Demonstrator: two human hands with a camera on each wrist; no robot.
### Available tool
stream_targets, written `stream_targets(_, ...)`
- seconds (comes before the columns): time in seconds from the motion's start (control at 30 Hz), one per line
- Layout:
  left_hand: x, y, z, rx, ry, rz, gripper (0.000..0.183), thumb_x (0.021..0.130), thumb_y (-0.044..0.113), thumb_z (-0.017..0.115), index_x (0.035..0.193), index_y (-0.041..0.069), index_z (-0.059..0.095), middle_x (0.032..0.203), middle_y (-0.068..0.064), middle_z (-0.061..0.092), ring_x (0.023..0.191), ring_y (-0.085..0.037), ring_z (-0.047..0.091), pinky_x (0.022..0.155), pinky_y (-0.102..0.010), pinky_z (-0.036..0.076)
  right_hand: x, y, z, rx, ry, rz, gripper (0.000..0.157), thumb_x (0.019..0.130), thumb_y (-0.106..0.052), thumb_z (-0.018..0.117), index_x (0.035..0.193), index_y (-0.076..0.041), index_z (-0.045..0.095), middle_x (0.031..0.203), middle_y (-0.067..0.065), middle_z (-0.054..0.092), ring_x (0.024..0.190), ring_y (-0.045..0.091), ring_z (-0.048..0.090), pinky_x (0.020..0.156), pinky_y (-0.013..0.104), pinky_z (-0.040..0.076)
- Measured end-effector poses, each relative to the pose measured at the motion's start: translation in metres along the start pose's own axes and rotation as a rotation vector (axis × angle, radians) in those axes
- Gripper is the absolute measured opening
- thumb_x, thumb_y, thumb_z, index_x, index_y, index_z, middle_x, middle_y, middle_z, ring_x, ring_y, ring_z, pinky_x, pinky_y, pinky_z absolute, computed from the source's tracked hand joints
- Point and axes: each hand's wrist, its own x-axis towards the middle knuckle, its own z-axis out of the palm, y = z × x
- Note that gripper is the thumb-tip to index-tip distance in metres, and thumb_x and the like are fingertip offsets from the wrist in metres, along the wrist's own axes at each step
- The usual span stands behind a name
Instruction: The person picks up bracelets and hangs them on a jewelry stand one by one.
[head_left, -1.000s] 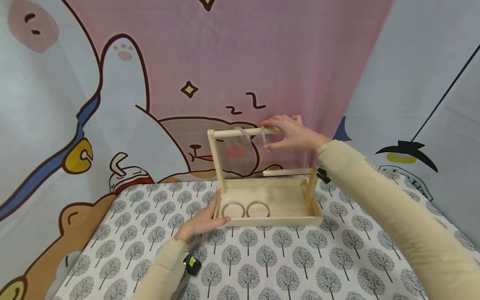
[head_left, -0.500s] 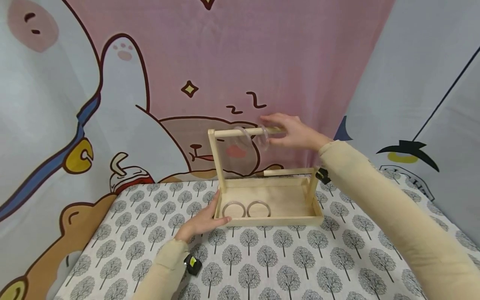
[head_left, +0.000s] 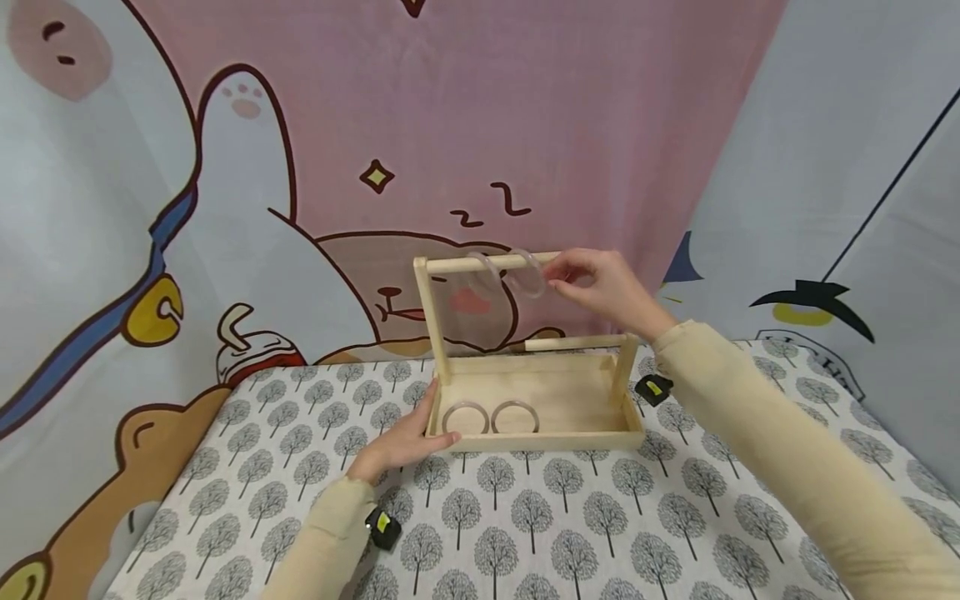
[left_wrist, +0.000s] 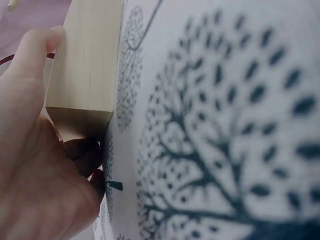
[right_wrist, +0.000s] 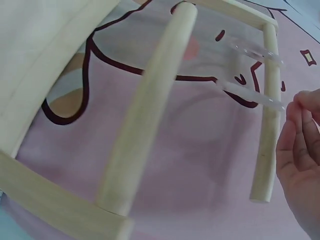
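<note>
Left hand (head_left: 405,437) grips the near-left corner of a wooden tray (head_left: 547,442); thumb over the front wall, other fingers bent round the left end. Right hand (head_left: 603,287) is up high, fingers bent with tips together, just beside a clear ring (right_wrist: 245,92). Can't tell if the fingertips touch or pinch that ring.

The ring hangs tilted around the upper bar (head_left: 450,266), just left of the right fingers. Second hanging ring (head_left: 492,268) on the same bar, farther left of those fingers, apart from the first. Bar runs leftward from the right fingers to the tall post (head_left: 431,321), which stands beyond the left fingers; its other end is free, close to the right hand in the right wrist view.

Below the right fingers: lower bar (head_left: 577,342), one end free, other end on the short post (head_left: 625,367).

Two more rings lie in the tray: left flat ring (head_left: 467,403) just past the left thumb, right flat ring (head_left: 515,403) next to it, farther right of the thumb.

Tray sits on the desk (head_left: 480,537), tree-print cloth around and in front of the left fingers. Cartoon-print backdrop (head_left: 600,108) behind the right fingers. Beige sleeves on both arms, a small black device at each wrist.
</note>
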Motion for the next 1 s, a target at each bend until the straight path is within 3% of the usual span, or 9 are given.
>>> stream_targets(0.33, 0.000, 0.000, 0.001, -0.030, 0.003, 0.010, 0.102, 0.090, 0.045, 0.065, 0.155, 0.011, -0.006, 0.151, -0.030, 0.024, 0.127, -0.047, 0.041, 0.102, -0.066, 0.031, -0.018, -0.002, 0.012, 0.041, 0.002, 0.033, 0.011, 0.085, 0.006, 0.070, 0.094, 0.002, 0.074, 0.091, 0.012, 0.072, 0.080, 0.026, 0.069, 0.069, 0.026, 0.057)
stream_targets(0.57, 0.001, 0.000, 0.001, -0.023, 0.006, 0.016, 0.102, 0.090, 0.044, 0.065, 0.155, 0.010, -0.006, 0.150, -0.031, 0.025, 0.125, -0.046, 0.043, 0.101, -0.066, 0.032, -0.030, -0.004, 0.022, 0.123, -0.001, 0.034, 0.010, 0.084, 0.006, 0.070, 0.093, 0.003, 0.074, 0.089, 0.012, 0.073, 0.078, 0.018, 0.070, 0.067, 0.024, 0.057)
stream_targets(1.0, 0.000, 0.002, 0.000, -0.016, 0.000, 0.007, 0.102, 0.090, 0.043, 0.065, 0.155, 0.011, -0.006, 0.152, -0.028, 0.022, 0.126, -0.047, 0.042, 0.101, -0.067, 0.031, -0.044, -0.012, 0.047, 0.181, -0.127, -0.038, 0.010, 0.086, 0.002, 0.070, 0.094, -0.001, 0.075, 0.087, 0.008, 0.074, 0.074, 0.015, 0.070, 0.067, 0.029, 0.058)
